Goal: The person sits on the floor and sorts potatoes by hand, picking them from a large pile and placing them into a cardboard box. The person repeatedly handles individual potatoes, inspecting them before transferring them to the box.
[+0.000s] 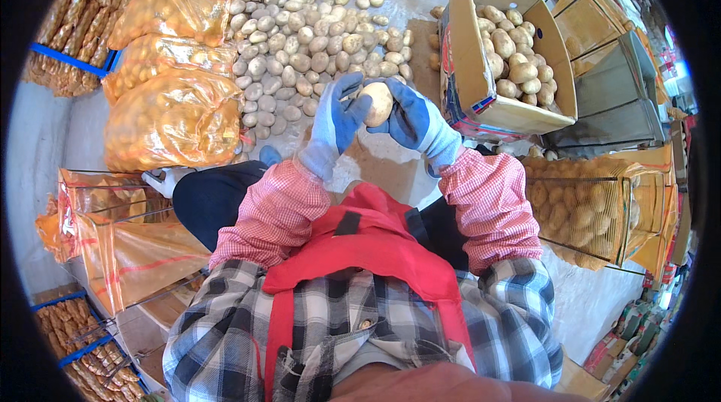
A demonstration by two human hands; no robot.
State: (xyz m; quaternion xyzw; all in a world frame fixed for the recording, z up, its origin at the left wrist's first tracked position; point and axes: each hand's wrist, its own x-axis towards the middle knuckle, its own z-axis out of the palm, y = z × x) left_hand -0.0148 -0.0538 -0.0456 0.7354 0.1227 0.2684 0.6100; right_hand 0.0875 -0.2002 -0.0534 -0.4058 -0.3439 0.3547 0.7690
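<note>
Between my two hands, in front of my red apron [372, 244], is a single pale potato [378, 103]. My left hand [339, 115], in a blue and grey work glove, has its thumb and fingers on the potato's left side. On the other side, my right hand [414, 117] in a matching glove grips it with the fingertips. Below and beyond the hands a broad heap of loose potatoes [298, 44] covers the floor. To the right stands an open cardboard box [510, 112] partly filled with potatoes.
Filled orange mesh sacks [172, 120] line the left side of the heap. A mesh bag of potatoes on a wire frame [574, 205] stands at right, near a grey container [605, 115]. Another framed orange bag [141, 255] is at left, and blue racks [73, 58] hold brown packages.
</note>
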